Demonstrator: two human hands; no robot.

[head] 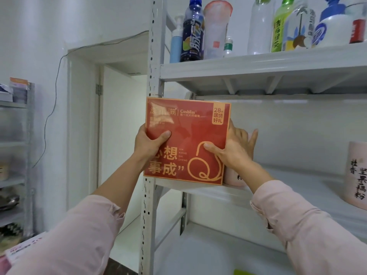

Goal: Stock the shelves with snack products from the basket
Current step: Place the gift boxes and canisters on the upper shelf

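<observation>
A flat red snack box [190, 124] with orange lettering stands upright at the left front of the middle shelf [198, 188] of a grey metal rack. My left hand [148, 144] grips its left edge, thumb across the front. On the opposite side my right hand [234, 149] holds the right edge, thumb on the front and fingers spread behind it. The box's bottom edge is at the shelf's front lip. A pink container [233, 178] behind the box is mostly hidden. The basket is out of sight.
The top shelf [258, 62] carries several bottles. A pale pink tub with black characters [357, 173] stands at the right of the middle shelf. The rack's left upright [148, 205] is close by the box. A second rack [17, 147] stands at far left.
</observation>
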